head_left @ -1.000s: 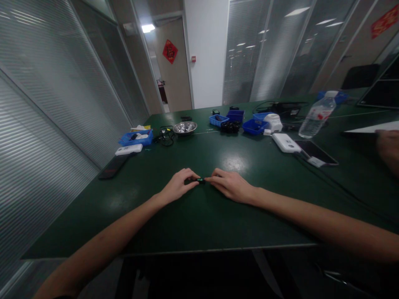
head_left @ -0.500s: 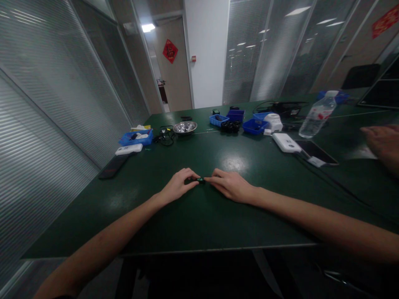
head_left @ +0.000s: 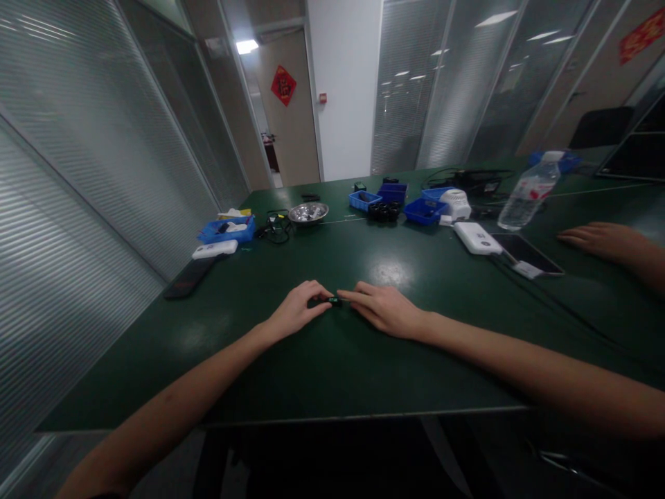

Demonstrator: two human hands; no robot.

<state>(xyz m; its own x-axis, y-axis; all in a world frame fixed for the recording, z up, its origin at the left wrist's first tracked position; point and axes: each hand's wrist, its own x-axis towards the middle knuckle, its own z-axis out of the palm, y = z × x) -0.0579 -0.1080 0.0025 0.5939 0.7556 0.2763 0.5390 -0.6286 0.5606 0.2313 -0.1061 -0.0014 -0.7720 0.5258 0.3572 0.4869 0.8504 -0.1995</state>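
My left hand (head_left: 297,312) and right hand (head_left: 382,310) pinch a small green part (head_left: 335,301) on the table (head_left: 332,374). Uneven pressure could flick it away, I judge.

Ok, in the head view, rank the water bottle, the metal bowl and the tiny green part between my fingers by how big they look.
1. water bottle, largest.
2. metal bowl, though it sits farther off, so its true size is unsure.
3. green part, clearly smallest, pinched between left hand and right hand.

green table (head_left: 364,360) | glass partitions w/ blinds (head_left: 77,159) | white wall (head_left: 346,83) | ceiling light (head_left: 247,47)
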